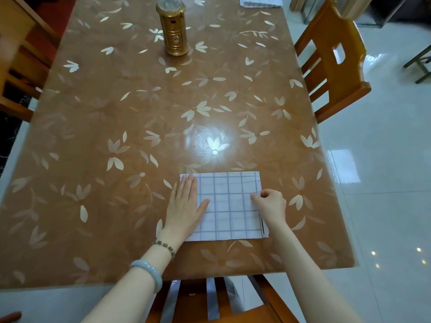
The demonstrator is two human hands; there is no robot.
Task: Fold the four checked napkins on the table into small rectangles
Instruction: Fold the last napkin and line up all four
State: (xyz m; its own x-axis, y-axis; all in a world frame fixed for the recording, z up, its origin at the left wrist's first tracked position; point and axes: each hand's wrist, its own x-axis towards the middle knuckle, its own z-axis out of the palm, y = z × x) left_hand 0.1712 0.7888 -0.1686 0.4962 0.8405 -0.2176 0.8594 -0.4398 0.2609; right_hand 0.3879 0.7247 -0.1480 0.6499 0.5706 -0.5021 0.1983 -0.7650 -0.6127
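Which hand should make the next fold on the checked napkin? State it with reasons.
Right, probably. The right hand pinches the checked napkin at its right edge, ready to carry it over; the left hand lies flat on the left side, pressing it down.

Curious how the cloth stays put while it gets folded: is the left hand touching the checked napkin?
Touching. The head view shows the left hand lying flat, fingers straight, on the left part of the checked napkin.
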